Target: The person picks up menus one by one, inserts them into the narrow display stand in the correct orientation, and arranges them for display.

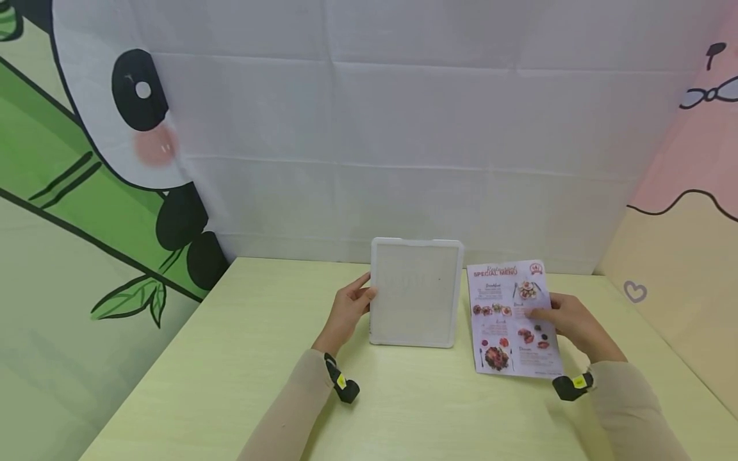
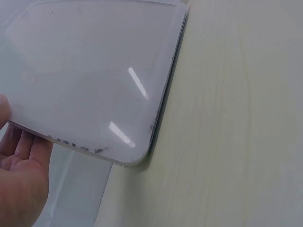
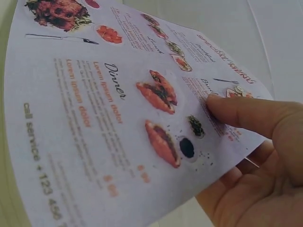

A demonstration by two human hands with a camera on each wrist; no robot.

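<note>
A white rectangular board with a raised rim and rounded corners [image 1: 415, 294] stands upright on the table in the head view. My left hand [image 1: 348, 304] grips its left edge, thumb on the front and fingers behind. In the left wrist view, dark scuffs mark the edge of the board [image 2: 94, 85] near one corner. My right hand [image 1: 576, 323] pinches the right edge of a printed menu sheet [image 1: 498, 330], thumb across its front. The sheet is tilted up beside the board, its food pictures facing me. In the right wrist view the menu [image 3: 128, 142] bends slightly, with the fingers behind it.
The pale yellow table [image 1: 230, 397] reaches back to a white cloth wall [image 1: 403, 141] close behind the board. Side panels with cartoon drawings flank it: a green bamboo panel [image 1: 46, 141] on the left and a pink and beige panel [image 1: 686, 256] on the right.
</note>
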